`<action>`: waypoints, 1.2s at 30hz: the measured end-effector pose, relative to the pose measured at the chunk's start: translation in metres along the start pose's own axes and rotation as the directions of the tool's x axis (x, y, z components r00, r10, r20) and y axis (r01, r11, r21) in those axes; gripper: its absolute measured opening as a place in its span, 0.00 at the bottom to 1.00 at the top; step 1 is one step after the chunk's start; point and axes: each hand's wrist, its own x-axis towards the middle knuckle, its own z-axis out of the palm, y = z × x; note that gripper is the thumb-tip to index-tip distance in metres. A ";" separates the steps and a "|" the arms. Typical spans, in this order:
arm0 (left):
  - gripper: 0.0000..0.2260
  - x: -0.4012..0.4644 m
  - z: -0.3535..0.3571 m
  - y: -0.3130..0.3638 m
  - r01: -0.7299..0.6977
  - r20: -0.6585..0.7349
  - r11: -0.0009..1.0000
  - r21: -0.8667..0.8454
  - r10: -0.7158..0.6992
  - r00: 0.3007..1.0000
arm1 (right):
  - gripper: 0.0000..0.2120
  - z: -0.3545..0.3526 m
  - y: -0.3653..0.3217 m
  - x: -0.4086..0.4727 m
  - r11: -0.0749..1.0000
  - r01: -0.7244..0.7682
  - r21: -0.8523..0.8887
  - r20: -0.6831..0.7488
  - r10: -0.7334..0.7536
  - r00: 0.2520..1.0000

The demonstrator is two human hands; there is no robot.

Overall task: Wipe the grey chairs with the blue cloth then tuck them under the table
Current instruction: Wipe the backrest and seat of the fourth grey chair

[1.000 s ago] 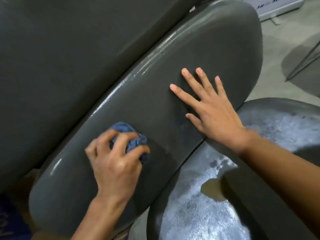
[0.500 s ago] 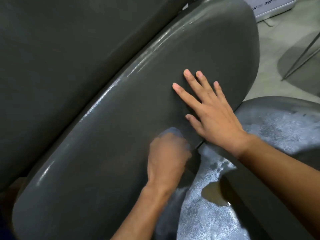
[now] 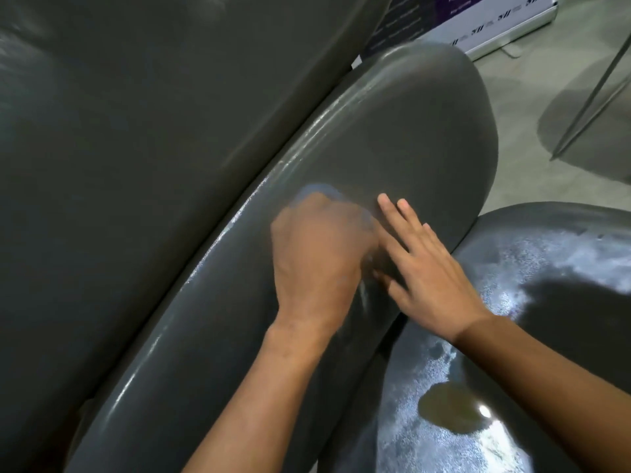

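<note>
Head view. Long grey chair back in the middle, smooth and shiny, lying on a slant: long axis from bottom left up to top right, rounded end pointing up and to the right. Left hand on the chair back near its middle, blurred. Fingers curled over a bunched blue cloth, so the grip of this hand holding the cloth tight against the grey. Only a small blue edge of cloth showing past the knuckles, on the upper side of the hand. Cloth too blurred to tell its shape or which way it points.

Right hand just beside the left, touching it at the finger side. Laid flat on the chair back, fingers straight and close together, pointing up and to the left. Grip wide, holding nothing, only pressing on the grey.

Big dark grey surface filling the left and top, right up against the chair back along its long upper edge. Hard to tell what it is.

Grey chair seat at the bottom right, under the right arm, with pale shiny patches and a brownish spot.

Pale floor at the top right. Thin metal leg slanting there, well apart from the hands. White box with dark print at the top edge.
</note>
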 end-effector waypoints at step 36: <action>0.10 0.129 0.014 0.006 -0.026 -0.008 0.995 -0.094 0.025 1.000 | 0.37 0.002 0.005 -0.007 0.995 0.014 0.100 -0.051 -0.009 0.999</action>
